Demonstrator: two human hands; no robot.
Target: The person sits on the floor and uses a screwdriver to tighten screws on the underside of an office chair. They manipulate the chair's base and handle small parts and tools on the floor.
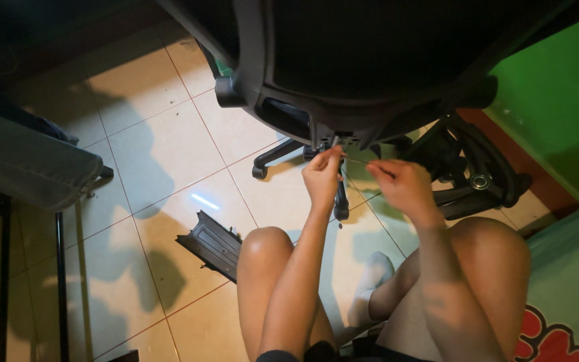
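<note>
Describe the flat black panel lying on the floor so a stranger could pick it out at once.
Start at the big black office chair at the top, then drop to the tiled floor left of the person's left knee. The flat black panel lies there alone, ribbed and rectangular, unlike the curved chair legs nearby.

No packages, labels, signs, screens

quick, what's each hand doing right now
Left hand: fingers pinched on a small part under the black office chair.
Right hand: pinching a thin, unclear item.
</note>
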